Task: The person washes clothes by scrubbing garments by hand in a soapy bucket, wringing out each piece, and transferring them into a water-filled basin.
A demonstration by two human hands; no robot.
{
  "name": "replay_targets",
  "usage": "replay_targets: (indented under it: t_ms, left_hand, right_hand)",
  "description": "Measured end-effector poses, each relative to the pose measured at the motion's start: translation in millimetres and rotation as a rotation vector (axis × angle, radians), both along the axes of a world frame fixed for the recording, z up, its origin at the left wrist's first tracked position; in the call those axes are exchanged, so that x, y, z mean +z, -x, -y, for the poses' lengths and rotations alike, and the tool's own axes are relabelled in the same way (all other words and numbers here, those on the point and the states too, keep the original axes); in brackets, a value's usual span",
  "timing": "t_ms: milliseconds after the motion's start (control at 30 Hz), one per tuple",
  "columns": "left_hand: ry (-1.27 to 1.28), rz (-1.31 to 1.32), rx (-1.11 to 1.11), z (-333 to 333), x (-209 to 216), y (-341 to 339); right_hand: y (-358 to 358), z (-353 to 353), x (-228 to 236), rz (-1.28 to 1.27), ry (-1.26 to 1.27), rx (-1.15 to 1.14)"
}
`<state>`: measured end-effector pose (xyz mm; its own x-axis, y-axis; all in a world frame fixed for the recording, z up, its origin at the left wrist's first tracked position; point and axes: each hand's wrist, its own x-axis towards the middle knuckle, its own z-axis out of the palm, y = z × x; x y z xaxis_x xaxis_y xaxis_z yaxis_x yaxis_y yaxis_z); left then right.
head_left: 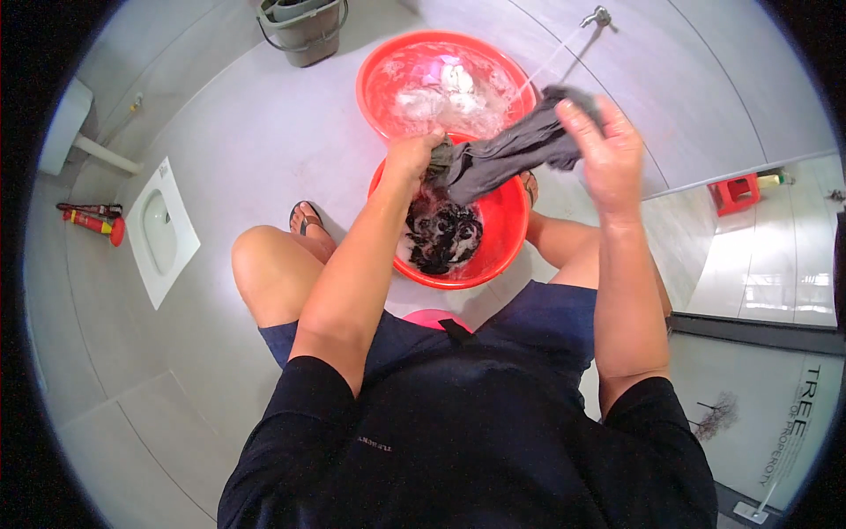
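A smooth, pale grey floor point(229, 159) carries two round, bright red plastic basins, the nearer basin point(508, 231) just beside the farther basin point(441, 37). A dark grey plastic bucket with a thin handle point(307, 42) stands near the farther basin, toward the wall. Well to the left, a white rectangular squat toilet point(160, 231) sits set into the surface, and a dark flip-flop on the person's left foot point(308, 218) rests between it and the nearer basin.

On the pale door point(745, 375) to my right, dark capital letters point(789, 428) run lengthwise, the largest in one short word, with smaller lines beside it. My black shirt point(529, 441) carries a short line of small print point(374, 443) on the front, perhaps too faint to read surely.
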<state>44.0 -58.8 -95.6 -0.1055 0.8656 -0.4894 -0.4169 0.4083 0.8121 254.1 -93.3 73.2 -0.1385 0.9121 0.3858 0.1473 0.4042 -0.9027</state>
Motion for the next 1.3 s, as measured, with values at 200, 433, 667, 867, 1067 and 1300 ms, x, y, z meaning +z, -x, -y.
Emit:
replay_targets:
  t_ms: [200, 433, 667, 867, 1067, 1300]
  left_hand:
    - [-0.292, -0.011, -0.064, 7, 15, 12]
    - [-0.495, 0.317, -0.215, 30, 59, 17]
    - [-0.424, 0.860, -0.178, 35, 43, 7]
    - [-0.130, -0.458, -0.225, 5, -19, 46]
    - [-0.438, -0.368, -0.419, 13, -37, 23]
    - [-0.083, 0.383, -0.225, 32, -27, -17]
  right_hand:
    - [-21, -2, -147, 0.619, 0.295, 0.113]
    - [0, -10, -193, 0.853, 0.471, 0.004]
    - [24, -12, -209, -0.534, 0.783, 0.265]
    - [1, -12, -182, -0.354, 0.562, 0.165]
    - [34, 2, -125, 0.129, 0.385, -0.004]
    - [30, 4, -161, 0.007, 0.425, 0.250]
